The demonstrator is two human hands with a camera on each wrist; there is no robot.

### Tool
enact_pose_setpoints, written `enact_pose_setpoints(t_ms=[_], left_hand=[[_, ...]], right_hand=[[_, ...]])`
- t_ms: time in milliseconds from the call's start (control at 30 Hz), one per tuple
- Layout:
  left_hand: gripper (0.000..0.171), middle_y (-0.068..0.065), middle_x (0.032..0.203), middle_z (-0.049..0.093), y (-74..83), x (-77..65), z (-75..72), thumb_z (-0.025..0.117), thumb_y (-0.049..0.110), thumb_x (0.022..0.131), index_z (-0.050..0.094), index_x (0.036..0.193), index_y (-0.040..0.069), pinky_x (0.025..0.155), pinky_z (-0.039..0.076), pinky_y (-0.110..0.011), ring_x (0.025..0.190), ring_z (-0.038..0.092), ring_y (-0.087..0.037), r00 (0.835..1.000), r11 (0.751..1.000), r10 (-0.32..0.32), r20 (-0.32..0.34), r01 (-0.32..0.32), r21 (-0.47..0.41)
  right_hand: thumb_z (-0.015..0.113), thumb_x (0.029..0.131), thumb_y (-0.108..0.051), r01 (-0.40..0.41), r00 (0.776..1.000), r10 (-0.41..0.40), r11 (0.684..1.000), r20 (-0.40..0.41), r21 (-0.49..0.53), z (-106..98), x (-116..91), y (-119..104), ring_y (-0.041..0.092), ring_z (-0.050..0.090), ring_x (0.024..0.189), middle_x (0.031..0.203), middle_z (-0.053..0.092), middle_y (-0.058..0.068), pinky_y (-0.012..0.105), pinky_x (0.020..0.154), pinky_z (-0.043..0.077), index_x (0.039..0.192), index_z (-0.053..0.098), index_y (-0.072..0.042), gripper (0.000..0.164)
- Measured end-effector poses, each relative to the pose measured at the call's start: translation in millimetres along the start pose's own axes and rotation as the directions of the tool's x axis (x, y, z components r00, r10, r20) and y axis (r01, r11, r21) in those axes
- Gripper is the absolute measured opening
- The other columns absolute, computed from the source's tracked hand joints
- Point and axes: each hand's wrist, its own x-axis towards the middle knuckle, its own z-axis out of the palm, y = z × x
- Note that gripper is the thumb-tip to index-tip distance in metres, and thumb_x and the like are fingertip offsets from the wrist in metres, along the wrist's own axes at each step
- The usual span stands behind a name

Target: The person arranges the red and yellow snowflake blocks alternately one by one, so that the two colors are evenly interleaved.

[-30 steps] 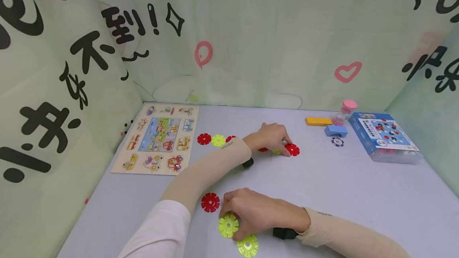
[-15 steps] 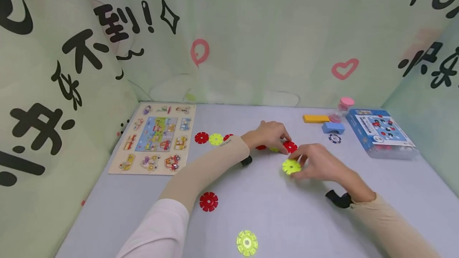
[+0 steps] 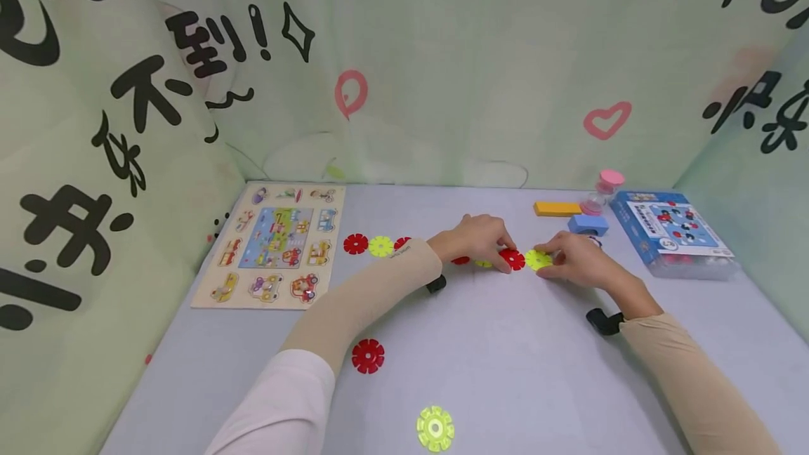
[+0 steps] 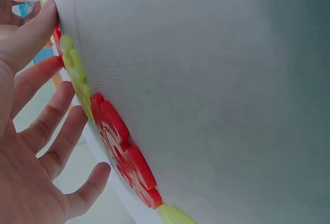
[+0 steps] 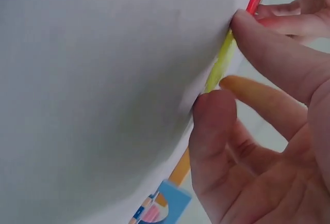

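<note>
In the head view my left hand (image 3: 475, 239) reaches to the row of notched plastic snowflake discs at the back. Its thumb and forefinger hold a red snowflake disc (image 3: 516, 260) by the edges, flat on the table. Beside it, my right hand (image 3: 580, 260) pinches a yellow-green snowflake disc (image 3: 537, 259) at the row's right end. The right wrist view has that disc's rim (image 5: 220, 61) between thumb and fingers, close against the red one; whether they interlock I cannot tell. Another yellow-green disc (image 4: 75, 72) and a red disc (image 4: 124, 152) lie under the left hand's other fingers.
The row's left end has a red disc (image 3: 356, 244) and a yellow-green disc (image 3: 381, 246). Nearer lie a loose red disc (image 3: 368, 356) and yellow-green disc (image 3: 435, 428). A wooden puzzle board (image 3: 278, 244), yellow block (image 3: 556, 209), blue block (image 3: 588, 225) and boxed set (image 3: 673, 234) stand behind.
My right hand has carried the yellow-green disc from the front of the table up to the row's right end, beside the red disc. The left hand stays put.
</note>
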Motion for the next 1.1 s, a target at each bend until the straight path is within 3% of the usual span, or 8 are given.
enact_pose_setpoints(t_ms=[167, 300, 367, 467, 567, 633, 833, 1100], left_hand=[[0.045, 0.019, 0.109, 0.06, -0.9, 0.7, 1.3, 0.073, 0.054, 0.074, 0.065, 0.116, 0.042, 0.087, 0.038, -0.035, 0.1, 0.048, -0.002, 1.0, 1.0, 0.013, -0.006, -0.013, -0.001], [0.042, 0.019, 0.108, 0.061, -3.0, 0.6, 3.1, 0.074, 0.052, 0.075, 0.066, 0.115, 0.041, 0.087, 0.038, -0.038, 0.098, 0.049, -0.002, 0.999, 1.0, 0.026, -0.019, -0.026, -0.005], [0.042, 0.018, 0.108, 0.06, -3.1, -0.2, 2.7, 0.074, 0.052, 0.075, 0.066, 0.115, 0.042, 0.088, 0.037, -0.039, 0.098, 0.049, -0.002, 0.999, 1.0, 0.02, -0.024, -0.02, -0.005], [0.043, 0.018, 0.108, 0.059, -1.8, -1.5, 1.2, 0.074, 0.053, 0.074, 0.066, 0.115, 0.043, 0.089, 0.037, -0.038, 0.098, 0.049, -0.002, 1.0, 1.0, 0.007, -0.026, -0.007, -0.001], [0.045, 0.017, 0.11, 0.058, -0.1, -2.2, 0.4, 0.073, 0.055, 0.074, 0.065, 0.116, 0.043, 0.088, 0.037, -0.036, 0.1, 0.048, -0.002, 1.0, 1.0, 0.003, -0.018, -0.003, 0.012], [0.045, 0.017, 0.111, 0.058, 0.9, -1.8, 0.4, 0.073, 0.054, 0.074, 0.065, 0.117, 0.043, 0.087, 0.037, -0.035, 0.102, 0.047, -0.002, 1.0, 1.0, 0.007, -0.012, -0.007, 0.015], [0.045, 0.017, 0.112, 0.058, 0.9, 0.3, 2.5, 0.073, 0.055, 0.074, 0.065, 0.116, 0.043, 0.088, 0.037, -0.034, 0.103, 0.047, -0.002, 1.0, 1.0, 0.001, -0.003, -0.001, 0.009], [0.046, 0.018, 0.111, 0.057, -0.3, 0.6, 1.7, 0.073, 0.055, 0.073, 0.064, 0.116, 0.045, 0.088, 0.036, -0.035, 0.103, 0.046, -0.002, 1.0, 1.0, -0.013, 0.0, 0.013, 0.005]], right_hand=[[0.079, 0.076, -0.031, -0.024, 0.999, 0.023, 1.0, -0.038, -0.016, 0.9, -7.5, -18.8, 0.019, 0.054, 0.081, 0.099, 0.06, 0.013, 0.023, 0.06, 0.045, 0.121, 0.065, -0.007, 0.053], [0.08, 0.075, -0.029, 0.179, 0.981, -0.174, 0.982, -0.082, 0.055, 11.4, -18.3, -59.8, 0.011, 0.057, 0.075, 0.087, 0.065, 0.0, 0.023, 0.061, 0.048, 0.1, 0.072, -0.012, 0.031], [0.078, 0.077, -0.027, 0.343, 0.939, -0.339, 0.931, -0.054, 0.126, 24.2, -25.6, -91.3, 0.006, 0.056, 0.072, 0.082, 0.064, -0.007, 0.023, 0.062, 0.049, 0.094, 0.072, -0.015, 0.021], [0.074, 0.082, -0.028, 0.527, 0.838, -0.545, 0.826, 0.042, 0.2, 50.6, -38.7, -140.8, 0.0, 0.057, 0.076, 0.089, 0.063, -0.013, 0.02, 0.068, 0.05, 0.1, 0.072, -0.021, 0.02], [0.07, 0.085, -0.032, 0.616, 0.759, -0.638, 0.768, 0.13, 0.178, 75.4, -49.7, -181.8, 0.0, 0.057, 0.087, 0.106, 0.061, -0.012, 0.017, 0.076, 0.049, 0.115, 0.067, -0.023, 0.032], [0.069, 0.086, -0.033, 0.651, 0.737, -0.659, 0.752, 0.153, 0.102, 85.6, -52.5, -202.4, 0.001, 0.057, 0.092, 0.115, 0.057, -0.01, 0.017, 0.08, 0.048, 0.123, 0.063, -0.022, 0.038], [0.068, 0.085, -0.037, 0.658, 0.751, -0.638, 0.744, 0.172, -0.113, 98.4, -40.6, -239.7, 0.002, 0.051, 0.082, 0.106, 0.055, -0.005, 0.014, 0.067, 0.043, 0.127, 0.059, -0.017, 0.048], [0.07, 0.082, -0.045, 0.623, 0.782, -0.591, 0.755, 0.198, -0.206, 107.7, -30.2, -260.7, 0.004, 0.05, 0.078, 0.095, 0.058, -0.006, 0.016, 0.058, 0.039, 0.119, 0.063, -0.026, 0.042]])
